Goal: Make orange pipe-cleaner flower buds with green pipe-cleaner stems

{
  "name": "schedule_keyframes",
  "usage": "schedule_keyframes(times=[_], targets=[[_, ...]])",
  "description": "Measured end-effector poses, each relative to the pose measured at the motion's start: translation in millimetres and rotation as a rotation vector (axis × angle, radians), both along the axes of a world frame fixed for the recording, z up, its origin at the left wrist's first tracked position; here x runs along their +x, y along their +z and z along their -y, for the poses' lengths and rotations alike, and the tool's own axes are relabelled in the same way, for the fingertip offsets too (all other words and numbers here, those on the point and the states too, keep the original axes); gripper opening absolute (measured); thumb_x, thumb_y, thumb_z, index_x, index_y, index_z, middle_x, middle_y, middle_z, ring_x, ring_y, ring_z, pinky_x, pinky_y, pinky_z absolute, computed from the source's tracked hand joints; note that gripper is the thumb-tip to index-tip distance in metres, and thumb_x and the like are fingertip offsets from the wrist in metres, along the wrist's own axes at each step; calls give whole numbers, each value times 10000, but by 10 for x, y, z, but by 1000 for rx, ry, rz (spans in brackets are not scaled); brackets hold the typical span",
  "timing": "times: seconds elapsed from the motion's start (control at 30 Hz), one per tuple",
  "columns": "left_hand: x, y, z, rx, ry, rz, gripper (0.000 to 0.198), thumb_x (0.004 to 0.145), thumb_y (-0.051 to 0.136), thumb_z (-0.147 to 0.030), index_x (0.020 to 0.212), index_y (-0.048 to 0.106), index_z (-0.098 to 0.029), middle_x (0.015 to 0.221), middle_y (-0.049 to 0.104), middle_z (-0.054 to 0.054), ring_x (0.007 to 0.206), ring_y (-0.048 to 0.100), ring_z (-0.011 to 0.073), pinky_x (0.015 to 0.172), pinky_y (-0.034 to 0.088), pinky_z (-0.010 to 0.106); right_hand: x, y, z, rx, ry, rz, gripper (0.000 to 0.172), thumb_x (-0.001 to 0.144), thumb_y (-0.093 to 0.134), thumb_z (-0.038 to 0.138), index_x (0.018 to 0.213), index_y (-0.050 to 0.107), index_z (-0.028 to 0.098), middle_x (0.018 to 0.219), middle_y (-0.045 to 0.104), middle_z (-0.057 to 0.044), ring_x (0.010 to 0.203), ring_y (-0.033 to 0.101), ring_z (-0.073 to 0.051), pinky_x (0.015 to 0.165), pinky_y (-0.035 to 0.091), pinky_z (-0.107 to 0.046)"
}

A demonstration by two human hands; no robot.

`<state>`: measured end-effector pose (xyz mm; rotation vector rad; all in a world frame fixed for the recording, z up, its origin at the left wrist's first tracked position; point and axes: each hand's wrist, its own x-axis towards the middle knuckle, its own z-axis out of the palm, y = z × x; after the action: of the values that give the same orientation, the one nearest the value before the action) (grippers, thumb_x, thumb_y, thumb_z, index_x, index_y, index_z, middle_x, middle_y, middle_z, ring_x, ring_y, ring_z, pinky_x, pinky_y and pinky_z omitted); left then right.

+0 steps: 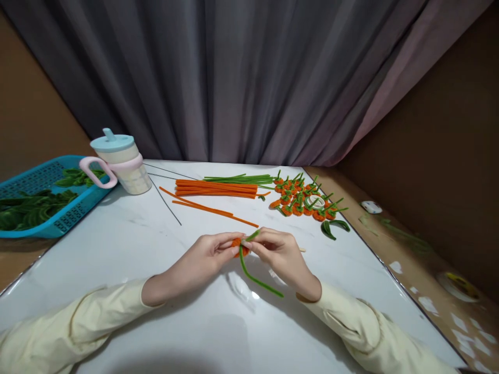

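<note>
Between the thumb and fingers of my left hand (205, 258) is a small round orange pipe-cleaner piece (236, 243), partly covered by the fingertips. My right hand (281, 253) pinches a green pipe cleaner (260, 282) right against the orange piece. One short end of the green stem points up to the right, and a longer end curves down towards the table. Both hands meet low above the white tabletop (175, 332). Just beyond them lie a few loose orange pipe cleaners (210, 209).
A bundle of orange pipe cleaners (216, 188) and green ones (241, 179) lie at the back. Several finished orange pieces with green stems (298, 209) surround a white ring (315, 201). A lidded cup (132, 174) and blue basket (83, 208) stand left. Paper scraps (428, 304) lie right.
</note>
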<state>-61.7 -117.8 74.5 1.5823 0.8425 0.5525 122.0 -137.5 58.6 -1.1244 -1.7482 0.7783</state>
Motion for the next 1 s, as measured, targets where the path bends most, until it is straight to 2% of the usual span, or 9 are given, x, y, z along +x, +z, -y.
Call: schedule_keyframes(times=[0.13,0.3,0.43,0.53,0.63,0.8,1.0], targets=[[6,-19,2,-66,-3,36,326,855,541,-300,1154,625,-200,1172,639,61,1095,557,222,921,435,300,-7,5,-5,-136,6,-74,236,806,632,337,655,665,159,640,623,-24,582,547,-120,526,432,-231],[16,-42,-72,-451,-9,181,332,817,610,-267,1131,626,-161,1091,668,90,993,621,195,930,456,332,72,-15,-50,-196,50,-60,152,773,656,294,839,670,158,764,638,-34,637,574,-127,568,458,-241],[9,-107,-164,-599,13,269,239,824,624,-247,1039,651,-145,1024,686,91,946,646,177,976,443,330,197,21,-88,-201,111,123,115,786,624,231,872,591,162,846,635,-40,679,580,-127,577,465,-233],[2,-194,-206,-634,42,321,155,828,630,-251,935,662,-143,981,688,78,966,642,183,976,450,313,232,10,-81,-146,196,325,121,790,635,231,868,573,163,838,622,-35,667,565,-123,574,448,-228],[15,-266,-189,-641,40,366,142,811,654,-271,880,654,-147,945,687,69,953,646,194,965,463,320,187,-91,-56,-95,152,402,229,768,682,336,810,541,161,763,590,-18,621,537,-126,566,427,-240],[57,-341,-116,-623,120,286,170,800,661,-270,891,617,-133,909,685,71,893,655,172,929,482,327,93,-290,-47,37,59,338,247,798,643,355,753,471,184,723,538,1,609,494,-124,544,398,-241],[72,-440,-125,-548,66,289,232,868,570,-336,947,612,-122,1014,674,103,978,632,194,915,485,341,69,-288,-73,2,71,146,107,839,592,274,794,568,181,829,605,-42,746,574,-153,565,446,-238]])
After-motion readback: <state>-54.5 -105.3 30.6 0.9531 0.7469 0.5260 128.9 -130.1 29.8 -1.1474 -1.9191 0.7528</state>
